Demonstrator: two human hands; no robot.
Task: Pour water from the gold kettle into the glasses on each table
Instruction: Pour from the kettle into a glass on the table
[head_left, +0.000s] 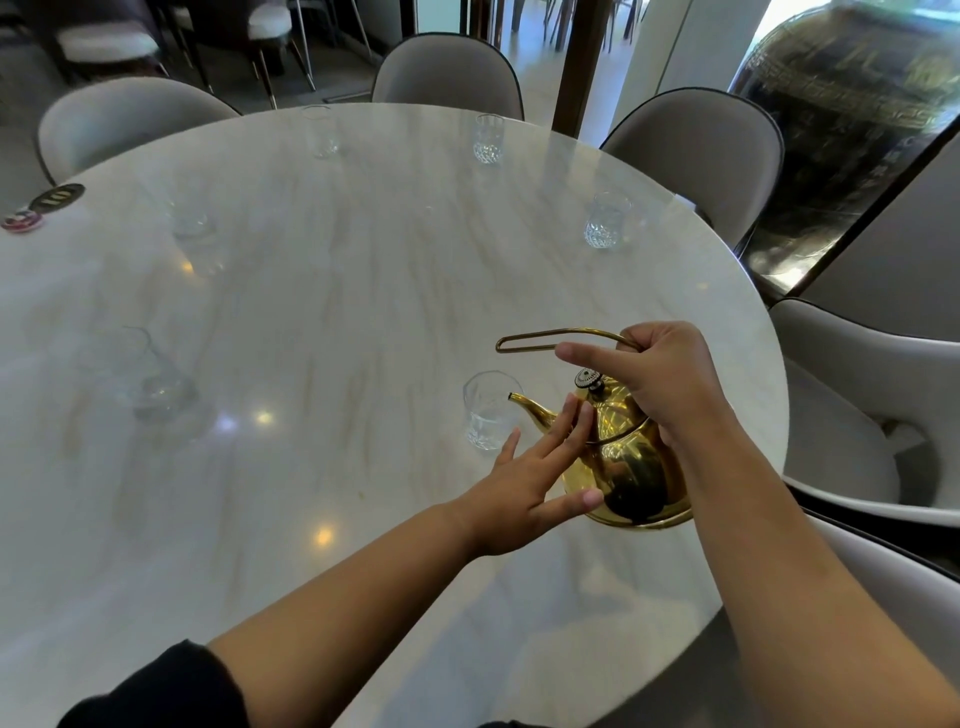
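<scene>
The gold kettle (631, 467) hangs over the right part of the round marble table (337, 291), tilted with its spout toward a clear glass (488, 415) just left of it. My right hand (660, 379) grips the kettle's long wire handle from above, index finger stretched out. My left hand (530, 483) lies flat against the kettle's side, fingers spread, thumb near its base. Several other glasses stand around the rim: far right (605, 221), far middle (488, 139), far left (321, 132), left (192, 228) and near left (156, 384). No water stream is visible.
Grey upholstered chairs ring the table: back (447, 73), back left (124, 119), back right (701, 156), right (857, 405). A black table-number tag (56, 196) and a small round disc (21, 221) lie at the left rim. A large dark jar (841, 130) stands at the right.
</scene>
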